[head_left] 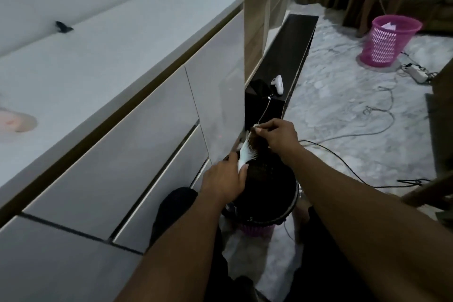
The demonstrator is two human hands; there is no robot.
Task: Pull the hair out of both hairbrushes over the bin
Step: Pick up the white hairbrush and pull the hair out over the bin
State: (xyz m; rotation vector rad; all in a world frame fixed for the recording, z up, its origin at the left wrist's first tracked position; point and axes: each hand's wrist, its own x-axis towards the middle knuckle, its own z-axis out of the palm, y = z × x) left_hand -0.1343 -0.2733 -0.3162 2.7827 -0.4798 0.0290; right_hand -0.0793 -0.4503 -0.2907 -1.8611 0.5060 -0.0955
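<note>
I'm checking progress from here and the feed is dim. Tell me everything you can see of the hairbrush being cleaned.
The hairbrush is pale, white to light blue, and looks plastic, with a row of short bristles facing right. It is tilted, held over the dark-lined bin. The left hand grips its lower end; the right hand pinches a clump of dark hair at its bristles. Its handle is hidden.

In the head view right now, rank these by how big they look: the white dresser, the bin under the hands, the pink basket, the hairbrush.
1. White dresser, by far.
2. Bin and pink basket: unsure, since the bin is much nearer and partly hidden.
3. Hairbrush, held in the left hand.
</note>
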